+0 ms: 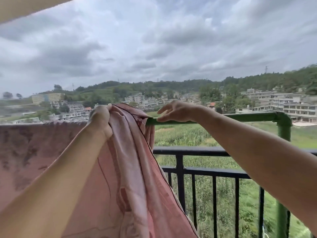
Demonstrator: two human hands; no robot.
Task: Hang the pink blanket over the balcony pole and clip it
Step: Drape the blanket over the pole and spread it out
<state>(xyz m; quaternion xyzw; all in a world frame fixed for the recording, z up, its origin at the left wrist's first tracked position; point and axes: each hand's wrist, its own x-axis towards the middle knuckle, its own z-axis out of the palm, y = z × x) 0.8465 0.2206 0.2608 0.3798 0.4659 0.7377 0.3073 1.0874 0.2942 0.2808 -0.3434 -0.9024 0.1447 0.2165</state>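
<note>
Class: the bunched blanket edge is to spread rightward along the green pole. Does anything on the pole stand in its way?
Only the right hand, fingers resting on the green pole beside the pink blanket. Past it the pole shows bare up to its corner elbow.

From where I stand no writing, label, brand or number can be read, neither on the pink patterned fabric blanket [133, 169] nor on the green metal pole [240, 116], and the pale blocky buildings [300, 107] beyond are too blurred.
</note>
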